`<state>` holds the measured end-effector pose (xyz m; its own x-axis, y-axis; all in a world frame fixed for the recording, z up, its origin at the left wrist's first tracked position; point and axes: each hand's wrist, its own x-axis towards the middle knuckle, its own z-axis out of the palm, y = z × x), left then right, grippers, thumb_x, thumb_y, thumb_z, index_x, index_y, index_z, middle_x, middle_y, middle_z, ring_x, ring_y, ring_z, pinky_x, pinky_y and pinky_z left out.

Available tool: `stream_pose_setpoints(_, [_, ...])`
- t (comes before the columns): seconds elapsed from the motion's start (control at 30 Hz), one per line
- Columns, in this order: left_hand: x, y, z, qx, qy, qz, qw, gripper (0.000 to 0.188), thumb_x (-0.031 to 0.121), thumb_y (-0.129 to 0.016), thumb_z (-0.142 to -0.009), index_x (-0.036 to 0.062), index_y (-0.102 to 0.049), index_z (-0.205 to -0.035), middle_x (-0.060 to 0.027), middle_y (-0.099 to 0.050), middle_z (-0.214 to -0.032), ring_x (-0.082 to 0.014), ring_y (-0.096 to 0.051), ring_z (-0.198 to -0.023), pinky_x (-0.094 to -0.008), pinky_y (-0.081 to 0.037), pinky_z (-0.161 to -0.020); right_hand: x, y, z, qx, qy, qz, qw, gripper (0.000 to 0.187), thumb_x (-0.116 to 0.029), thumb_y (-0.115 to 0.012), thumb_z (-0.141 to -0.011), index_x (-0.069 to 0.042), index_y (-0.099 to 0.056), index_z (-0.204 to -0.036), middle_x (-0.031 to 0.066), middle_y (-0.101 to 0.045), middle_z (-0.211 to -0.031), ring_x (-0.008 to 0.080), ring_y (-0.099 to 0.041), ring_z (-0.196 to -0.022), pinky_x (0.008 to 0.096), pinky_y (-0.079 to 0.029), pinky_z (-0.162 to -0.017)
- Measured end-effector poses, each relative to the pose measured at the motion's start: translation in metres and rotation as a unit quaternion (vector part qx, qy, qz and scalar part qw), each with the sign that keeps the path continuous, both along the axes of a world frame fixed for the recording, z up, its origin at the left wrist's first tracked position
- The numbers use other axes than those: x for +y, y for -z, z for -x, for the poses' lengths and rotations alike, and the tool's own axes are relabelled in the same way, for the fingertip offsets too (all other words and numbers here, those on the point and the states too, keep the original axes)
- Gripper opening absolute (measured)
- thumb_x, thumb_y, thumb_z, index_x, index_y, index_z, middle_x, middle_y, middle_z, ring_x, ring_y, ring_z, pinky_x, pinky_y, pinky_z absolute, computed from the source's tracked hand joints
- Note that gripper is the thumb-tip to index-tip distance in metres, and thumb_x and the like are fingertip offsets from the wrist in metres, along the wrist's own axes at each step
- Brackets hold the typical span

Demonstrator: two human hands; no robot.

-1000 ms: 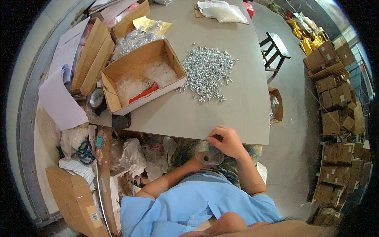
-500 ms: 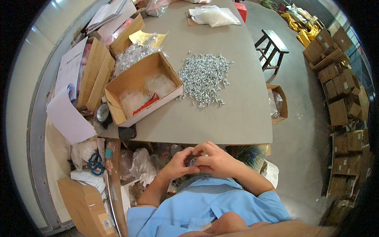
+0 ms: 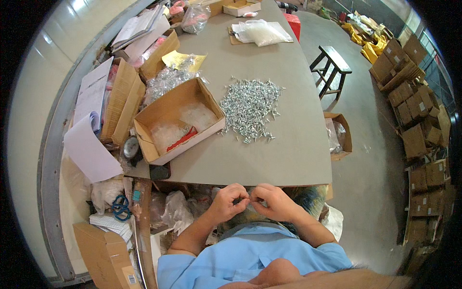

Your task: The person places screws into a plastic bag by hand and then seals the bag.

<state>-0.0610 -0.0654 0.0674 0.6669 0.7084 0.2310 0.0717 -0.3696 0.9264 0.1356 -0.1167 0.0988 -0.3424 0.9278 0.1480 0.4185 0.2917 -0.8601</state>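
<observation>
In front of the table's near edge, my left hand [image 3: 228, 204] and my right hand [image 3: 275, 203] meet fingertip to fingertip. Both are pinched closed; whatever sits between the fingers is too small or hidden to make out. Beyond them on the grey table [image 3: 288, 159] lies a spread pile of small silvery screws [image 3: 250, 108]. To the left of the pile stands an open cardboard box [image 3: 211, 126], tilted to the view, with clear plastic bags [image 3: 197, 115] and a red strip-like thing [image 3: 183, 138] inside.
Filled clear bags [image 3: 171, 82] lie behind the box, beside cartons with papers [image 3: 91, 94] along the left wall. Blue-handled scissors [image 3: 121, 208] hang low left. A clipboard with a white bag [image 3: 263, 32] lies far back. A stool [image 3: 333, 62] and stacked cartons [image 3: 418, 108] stand right.
My hands have gone from cupping around something shiny to a fingertip pinch, with the palms farther apart. The whole scene has shifted slightly lower in the view.
</observation>
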Motion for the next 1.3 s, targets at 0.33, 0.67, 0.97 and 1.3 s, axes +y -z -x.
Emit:
stream_pose_setpoints(0.33, [0.178,-0.102,0.035,-0.045,-0.417,-0.304,0.855,0.011,0.013,-0.062,-0.087,0.0022,-0.064,-0.087,-0.0068,-0.059,-0.072,-0.0150,-0.054,-0.062,-0.0273,-0.044,-0.057,0.035,0.011,-0.049,-0.049,0.184,0.024,0.981,0.021,-0.005,-0.063,-0.076,-0.004,-0.058,-0.096,0.0159,-0.057,-0.098,0.0312,-0.057,-0.094,0.0376,-0.047,-0.082])
stream_pose_setpoints(0.67, [0.244,-0.029,0.019,0.516,-0.069,-0.296,0.801,0.018,0.003,-0.055,-0.078,-0.0008,-0.067,-0.091,-0.0247,-0.064,-0.094,-0.0387,-0.062,-0.092,-0.0453,-0.050,-0.084,0.125,0.046,-0.030,-0.383,0.087,0.033,0.919,0.082,-0.045,-0.056,-0.086,-0.011,-0.015,-0.149,0.0169,-0.006,-0.154,0.0323,-0.003,-0.143,0.0482,-0.007,-0.115])
stream_pose_setpoints(0.97, [0.254,-0.028,0.028,0.481,-0.135,-0.239,0.832,0.013,0.006,-0.059,-0.075,0.0000,-0.065,-0.085,-0.0216,-0.064,-0.085,-0.0378,-0.062,-0.084,-0.0442,-0.050,-0.076,0.065,0.051,-0.032,-0.368,0.057,-0.057,0.926,0.068,-0.044,-0.049,-0.090,-0.008,-0.027,-0.144,0.0145,-0.019,-0.152,0.0338,-0.019,-0.140,0.0472,-0.019,-0.113])
stream_pose_setpoints(1.3, [0.248,-0.051,0.039,0.071,-0.211,0.070,0.972,0.017,0.010,-0.063,-0.082,0.0018,-0.052,-0.092,-0.0062,-0.060,-0.077,-0.0136,-0.058,-0.071,-0.0286,-0.049,-0.066,0.049,0.050,-0.043,-0.112,0.195,-0.092,0.970,0.078,-0.014,-0.075,-0.070,-0.010,-0.038,-0.138,0.0151,-0.032,-0.145,0.0357,-0.034,-0.131,0.0427,-0.033,-0.107])
